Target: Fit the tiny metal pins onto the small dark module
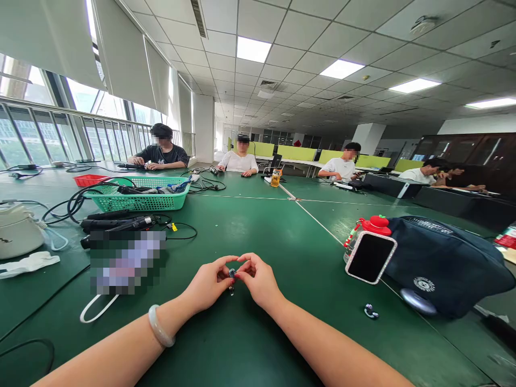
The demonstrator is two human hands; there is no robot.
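Just above the green table (258, 226), my two hands meet fingertip to fingertip. Between them is a small blue-grey object (231, 273) with a shiny, pale end hanging below it; it is too small to name its kind. My left hand (210, 284), below a pale bangle (160, 325), pinches it from the left. From the other side, the thumb and fingers of my right hand (260, 280) close on it. The fingers hide part of the object.
To the left are a green basket (141, 202) of cables, black gear (116, 223) and a white pouch (20, 231). At right, a phone (371, 258) leans near a dark bag (447, 263), with small shiny earphones (371, 312) before it. Several people sit farther back.
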